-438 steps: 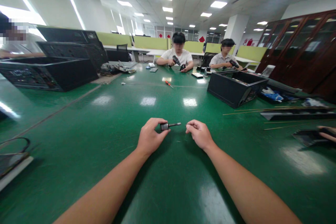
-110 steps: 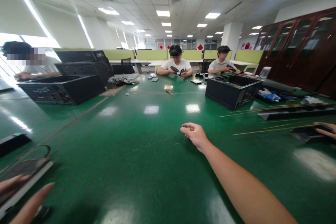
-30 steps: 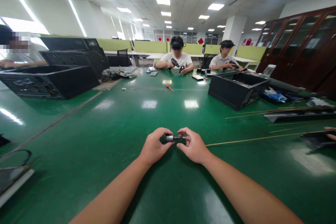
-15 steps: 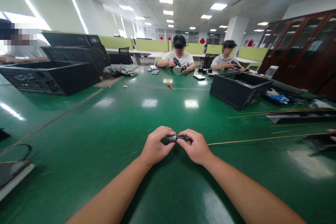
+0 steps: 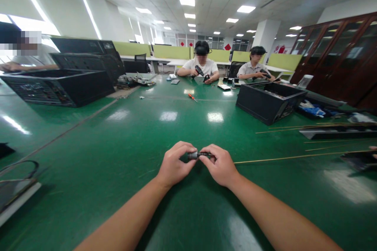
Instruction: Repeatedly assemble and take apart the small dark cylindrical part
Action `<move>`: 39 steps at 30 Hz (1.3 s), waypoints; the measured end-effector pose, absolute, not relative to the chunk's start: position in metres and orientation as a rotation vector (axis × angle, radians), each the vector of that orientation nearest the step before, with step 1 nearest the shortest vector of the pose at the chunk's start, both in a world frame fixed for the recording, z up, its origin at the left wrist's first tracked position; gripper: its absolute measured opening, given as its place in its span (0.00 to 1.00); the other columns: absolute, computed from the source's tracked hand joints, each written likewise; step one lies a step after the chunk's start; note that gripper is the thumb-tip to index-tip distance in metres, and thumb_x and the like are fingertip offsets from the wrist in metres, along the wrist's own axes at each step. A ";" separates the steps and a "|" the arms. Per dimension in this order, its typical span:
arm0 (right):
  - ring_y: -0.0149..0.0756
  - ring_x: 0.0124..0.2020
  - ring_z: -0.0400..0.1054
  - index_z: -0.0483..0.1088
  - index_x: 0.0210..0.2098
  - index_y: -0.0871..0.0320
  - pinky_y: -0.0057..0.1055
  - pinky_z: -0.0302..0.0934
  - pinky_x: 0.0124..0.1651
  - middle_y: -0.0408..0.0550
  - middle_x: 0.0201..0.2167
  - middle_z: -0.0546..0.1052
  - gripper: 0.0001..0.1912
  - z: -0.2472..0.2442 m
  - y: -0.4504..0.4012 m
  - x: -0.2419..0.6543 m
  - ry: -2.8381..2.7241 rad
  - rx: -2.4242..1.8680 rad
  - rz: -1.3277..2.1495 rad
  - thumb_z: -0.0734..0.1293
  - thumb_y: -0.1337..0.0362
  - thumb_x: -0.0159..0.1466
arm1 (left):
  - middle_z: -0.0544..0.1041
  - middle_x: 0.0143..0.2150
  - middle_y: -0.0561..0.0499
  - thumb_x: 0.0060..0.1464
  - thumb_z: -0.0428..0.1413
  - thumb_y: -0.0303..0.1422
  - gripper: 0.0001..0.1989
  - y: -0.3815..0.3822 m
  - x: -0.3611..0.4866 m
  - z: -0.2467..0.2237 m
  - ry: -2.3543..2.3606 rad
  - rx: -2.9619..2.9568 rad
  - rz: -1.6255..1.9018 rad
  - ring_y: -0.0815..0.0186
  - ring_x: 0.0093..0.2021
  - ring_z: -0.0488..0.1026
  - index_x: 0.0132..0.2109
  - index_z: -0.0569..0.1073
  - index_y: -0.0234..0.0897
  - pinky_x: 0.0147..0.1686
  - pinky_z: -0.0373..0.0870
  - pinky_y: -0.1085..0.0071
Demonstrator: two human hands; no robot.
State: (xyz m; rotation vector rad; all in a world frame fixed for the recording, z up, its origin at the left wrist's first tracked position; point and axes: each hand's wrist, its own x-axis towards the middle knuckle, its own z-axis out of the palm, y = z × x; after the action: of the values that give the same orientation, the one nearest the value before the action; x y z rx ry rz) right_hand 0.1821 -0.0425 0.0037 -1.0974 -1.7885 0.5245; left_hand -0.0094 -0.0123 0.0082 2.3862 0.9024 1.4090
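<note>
Grey metal cylinder (image 5: pixel 192 155) with thin dark ribbed shaft (image 5: pixel 203 154), over glossy green tabletop (image 5: pixel 118 145), is clamped by left hand (image 5: pixel 177 164) at nine o'clock, shaft pinched by right hand (image 5: pixel 220 165) at three, orange-handled screwdriver (image 5: pixel 192 97) well beyond at twelve.

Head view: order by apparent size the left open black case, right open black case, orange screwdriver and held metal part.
1. Left open black case
2. Right open black case
3. Held metal part and orange screwdriver: unranked; the part looks longer, but sits nearer the camera.
</note>
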 end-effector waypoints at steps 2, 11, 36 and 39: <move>0.33 0.27 0.64 0.76 0.38 0.55 0.31 0.58 0.34 0.46 0.32 0.75 0.06 0.004 -0.043 0.182 -1.790 -1.084 0.517 0.67 0.62 0.64 | 0.78 0.39 0.46 0.52 0.61 0.28 0.06 -0.013 -0.009 0.009 0.907 2.392 1.413 0.62 0.41 0.76 0.39 0.76 0.38 0.43 0.74 0.66; 0.36 0.31 0.67 0.76 0.38 0.56 0.31 0.60 0.37 0.47 0.32 0.76 0.05 0.005 -0.044 0.184 -1.773 -1.115 0.529 0.67 0.64 0.64 | 0.78 0.39 0.46 0.52 0.61 0.27 0.05 -0.014 -0.006 0.011 0.922 2.386 1.412 0.63 0.41 0.76 0.39 0.76 0.38 0.43 0.74 0.67; 0.34 0.28 0.66 0.76 0.36 0.56 0.30 0.59 0.34 0.46 0.30 0.76 0.05 0.003 -0.044 0.183 -1.749 -1.154 0.495 0.67 0.65 0.62 | 0.77 0.40 0.48 0.51 0.60 0.24 0.08 -0.014 -0.008 0.011 0.906 2.424 1.426 0.65 0.42 0.76 0.39 0.76 0.38 0.44 0.73 0.69; 0.33 0.28 0.65 0.76 0.36 0.57 0.30 0.57 0.33 0.46 0.31 0.76 0.05 0.005 -0.045 0.183 -1.749 -1.154 0.499 0.67 0.65 0.62 | 0.77 0.40 0.48 0.51 0.61 0.23 0.09 -0.014 -0.008 0.010 0.888 2.434 1.440 0.65 0.41 0.75 0.40 0.76 0.38 0.44 0.73 0.69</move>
State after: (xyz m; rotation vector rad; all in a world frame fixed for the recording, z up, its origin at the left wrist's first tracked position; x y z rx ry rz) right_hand 0.1827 -0.0448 0.0048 -1.1544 -1.7495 0.4988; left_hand -0.0084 -0.0140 0.0095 2.4340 0.8884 1.4400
